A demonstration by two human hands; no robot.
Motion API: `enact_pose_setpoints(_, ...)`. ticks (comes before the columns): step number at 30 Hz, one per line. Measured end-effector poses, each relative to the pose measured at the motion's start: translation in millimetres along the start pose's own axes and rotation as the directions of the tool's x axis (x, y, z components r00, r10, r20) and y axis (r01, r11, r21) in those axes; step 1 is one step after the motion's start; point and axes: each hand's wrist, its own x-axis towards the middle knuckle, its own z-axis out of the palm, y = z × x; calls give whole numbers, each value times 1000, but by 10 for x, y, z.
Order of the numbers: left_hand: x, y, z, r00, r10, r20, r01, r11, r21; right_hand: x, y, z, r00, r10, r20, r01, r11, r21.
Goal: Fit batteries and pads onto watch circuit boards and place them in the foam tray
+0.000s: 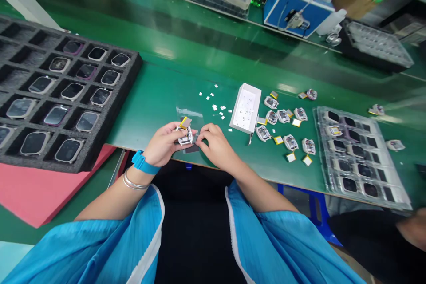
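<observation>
The left hand (pixel 162 144) held an opened watch (pixel 185 138); close beside it, the right hand (pixel 213 143) bunched its fingertips, their hold unclear. Steady support probably served best, sparing the battery (pixel 185 122) near the left thumb.

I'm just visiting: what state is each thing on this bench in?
Watch: open, insides showing
Left hand: gripping it
Right hand: curled, close beside it
Loose watches: open, insides showing
Loose batteries: lying among them
White squares: scattered
Box: open-topped
Foam tray: partly filled
Clear tray: holding dark screens
</observation>
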Motion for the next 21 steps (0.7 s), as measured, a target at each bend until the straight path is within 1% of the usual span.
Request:
enact_pose_setpoints(2,-1,-1,-2,1000,4,-18,-4,1000,-8,-51,5,10,999,-47,16,48,999,-19)
enact_pose_setpoints(4,5,-8,-6,999,3,-33,-4,1000,-17,-144,8,2,990,-140,2,140,990,-24)
enact_pose_setpoints(6,14,-19,-9,999,6,-32,-6,1000,-17,-242,-2,-29,968,-243,-71,243,970,-3)
enact_pose_setpoints(8,20,-28,-5,1000,20,-20,-20,1000,-7,-294,-37,-79,934,-291,-208,304,952,35)
enact_pose_setpoints(10,16,-33,5,999,43,-19,-43,999,9,-269,-92,-132,914,-248,-321,302,944,131)
enact_pose_setpoints(11,11,-35,13,999,50,-21,-50,999,19,-228,-120,-155,918,-193,-345,278,936,214)
enact_pose_setpoints(12,4,-36,21,998,52,-22,-52,998,32,-175,-145,-173,932,-127,-340,241,917,319)
enact_pose_setpoints(14,-11,-38,39,999,49,-10,-48,997,60,-55,-172,-191,967,-14,-253,149,839,524)
enact_pose_setpoints(16,-21,-39,51,999,34,10,-34,996,85,48,-167,-193,988,42,-150,62,775,629)
enact_pose_setpoints(18,-24,-37,50,999,29,18,-30,995,93,111,-142,-190,994,57,-91,14,772,635)
enact_pose_setpoints(21,-18,-21,20,999,47,-11,-46,996,80,129,-87,-199,991,78,-105,-11,850,526)
